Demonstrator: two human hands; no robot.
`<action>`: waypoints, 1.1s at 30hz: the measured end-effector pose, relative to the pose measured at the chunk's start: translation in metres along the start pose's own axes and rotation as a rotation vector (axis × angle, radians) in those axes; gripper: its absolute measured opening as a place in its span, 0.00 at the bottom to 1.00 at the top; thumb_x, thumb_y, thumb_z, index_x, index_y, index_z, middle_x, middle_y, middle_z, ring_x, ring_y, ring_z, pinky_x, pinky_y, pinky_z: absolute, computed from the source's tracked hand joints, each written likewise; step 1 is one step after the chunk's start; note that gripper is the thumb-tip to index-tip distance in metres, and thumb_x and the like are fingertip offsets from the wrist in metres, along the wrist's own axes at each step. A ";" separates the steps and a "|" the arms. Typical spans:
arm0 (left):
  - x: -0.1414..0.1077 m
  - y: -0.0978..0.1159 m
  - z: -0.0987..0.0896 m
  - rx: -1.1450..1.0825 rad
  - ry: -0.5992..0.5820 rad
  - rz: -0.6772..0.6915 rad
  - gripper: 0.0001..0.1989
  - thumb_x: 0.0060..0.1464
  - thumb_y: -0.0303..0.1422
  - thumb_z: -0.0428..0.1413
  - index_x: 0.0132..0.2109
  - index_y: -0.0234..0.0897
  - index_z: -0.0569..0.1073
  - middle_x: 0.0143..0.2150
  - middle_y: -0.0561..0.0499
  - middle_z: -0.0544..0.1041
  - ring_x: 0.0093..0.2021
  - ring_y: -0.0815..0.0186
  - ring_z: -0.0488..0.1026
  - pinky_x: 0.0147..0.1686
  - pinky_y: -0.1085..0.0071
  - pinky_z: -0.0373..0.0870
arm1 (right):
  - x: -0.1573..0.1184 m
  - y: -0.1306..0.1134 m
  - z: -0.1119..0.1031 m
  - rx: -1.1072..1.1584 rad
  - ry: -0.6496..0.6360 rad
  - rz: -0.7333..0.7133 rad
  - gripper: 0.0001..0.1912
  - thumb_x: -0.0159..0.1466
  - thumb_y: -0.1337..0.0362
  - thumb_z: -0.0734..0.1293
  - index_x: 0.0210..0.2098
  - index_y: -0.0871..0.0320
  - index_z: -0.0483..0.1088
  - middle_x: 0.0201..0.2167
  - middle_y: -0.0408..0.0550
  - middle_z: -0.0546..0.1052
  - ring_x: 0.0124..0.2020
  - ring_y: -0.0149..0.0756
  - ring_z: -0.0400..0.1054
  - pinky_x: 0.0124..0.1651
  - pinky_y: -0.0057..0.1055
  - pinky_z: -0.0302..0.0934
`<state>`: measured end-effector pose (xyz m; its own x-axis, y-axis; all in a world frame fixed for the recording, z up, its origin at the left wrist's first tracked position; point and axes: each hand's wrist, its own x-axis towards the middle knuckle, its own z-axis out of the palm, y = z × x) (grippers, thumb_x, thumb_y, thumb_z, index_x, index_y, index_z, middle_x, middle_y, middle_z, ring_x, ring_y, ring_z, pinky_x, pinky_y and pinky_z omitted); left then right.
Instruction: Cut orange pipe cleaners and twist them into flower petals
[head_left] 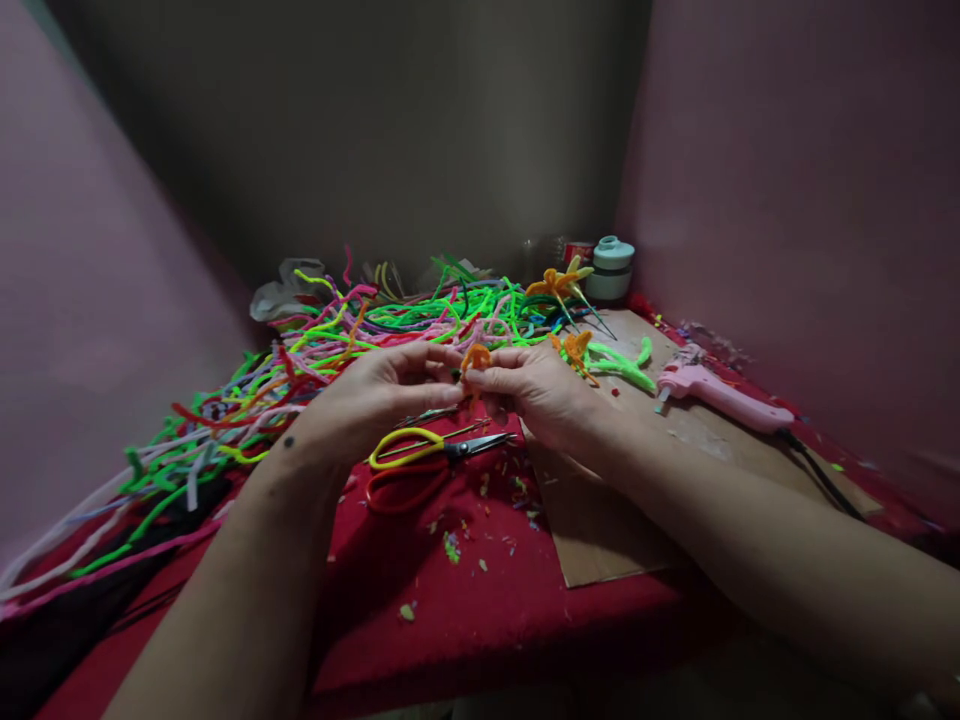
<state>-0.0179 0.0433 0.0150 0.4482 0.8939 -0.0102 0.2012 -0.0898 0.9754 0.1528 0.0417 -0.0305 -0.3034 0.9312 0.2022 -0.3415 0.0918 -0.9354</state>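
Observation:
Between my two hands is a small looped piece of orange pipe cleaner [475,360], held above the red cloth. My left hand [401,385] pinches it from the left, thumb and fingers closed. From the right, my right hand [536,385] grips it with the thumb pressed over its front. Just below lie scissors [409,460] with one yellow and one red handle loop, blades pointing right. An orange pipe-cleaner flower [576,350] rests beyond my right hand, beside bright green pipe-cleaner pieces [622,365]. The lower end of the held piece is partly hidden by my fingers.
A large heap of coloured pipe cleaners [420,315] spreads over the back and left. A pink glue gun [724,395] lies on cardboard [622,530] at right, its cord trailing. Behind stand orange flowers [559,283] and a pale lidded jar [611,268]. Scraps dot the red cloth [450,630].

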 end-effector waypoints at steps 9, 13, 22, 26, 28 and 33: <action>0.000 -0.002 0.009 0.008 0.124 0.081 0.08 0.45 0.32 0.62 0.34 0.33 0.76 0.24 0.55 0.71 0.21 0.77 0.65 0.21 0.82 0.60 | -0.010 -0.008 0.008 -0.171 -0.003 0.057 0.07 0.51 0.66 0.69 0.19 0.61 0.70 0.15 0.38 0.66 0.17 0.23 0.54 0.23 0.26 0.47; -0.002 0.000 0.019 0.051 0.207 0.136 0.04 0.46 0.31 0.60 0.31 0.33 0.74 0.22 0.55 0.71 0.20 0.76 0.64 0.20 0.81 0.60 | -0.009 -0.007 0.006 -0.219 0.011 0.057 0.08 0.52 0.64 0.68 0.20 0.61 0.71 0.15 0.39 0.66 0.17 0.24 0.53 0.22 0.27 0.44; -0.001 -0.002 0.018 0.223 0.209 0.251 0.09 0.46 0.31 0.59 0.37 0.35 0.74 0.23 0.56 0.71 0.21 0.74 0.63 0.20 0.79 0.60 | -0.007 -0.005 0.005 -0.285 -0.016 0.090 0.14 0.53 0.63 0.68 0.15 0.60 0.64 0.12 0.37 0.62 0.15 0.23 0.51 0.22 0.27 0.44; 0.000 -0.004 0.008 0.370 0.129 0.279 0.08 0.48 0.34 0.58 0.34 0.34 0.75 0.26 0.53 0.73 0.25 0.72 0.66 0.24 0.77 0.62 | -0.008 -0.005 0.007 -0.330 -0.036 0.102 0.13 0.53 0.62 0.69 0.17 0.61 0.65 0.12 0.36 0.61 0.16 0.22 0.50 0.22 0.27 0.43; 0.001 -0.005 0.004 0.462 0.137 0.305 0.07 0.49 0.34 0.57 0.31 0.34 0.74 0.26 0.53 0.73 0.26 0.71 0.67 0.26 0.77 0.62 | -0.009 -0.006 0.007 -0.382 -0.042 0.110 0.12 0.54 0.61 0.68 0.19 0.61 0.66 0.13 0.36 0.60 0.16 0.22 0.49 0.22 0.27 0.41; -0.001 -0.006 0.001 0.761 0.127 0.393 0.07 0.51 0.32 0.54 0.29 0.34 0.72 0.23 0.55 0.70 0.25 0.72 0.65 0.26 0.77 0.60 | -0.011 -0.007 0.008 -0.460 -0.077 0.154 0.13 0.52 0.59 0.70 0.21 0.61 0.66 0.15 0.36 0.59 0.18 0.22 0.48 0.22 0.28 0.38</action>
<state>-0.0188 0.0426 0.0093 0.5164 0.7743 0.3657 0.6006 -0.6319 0.4898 0.1518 0.0279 -0.0245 -0.3905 0.9189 0.0565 0.1353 0.1180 -0.9838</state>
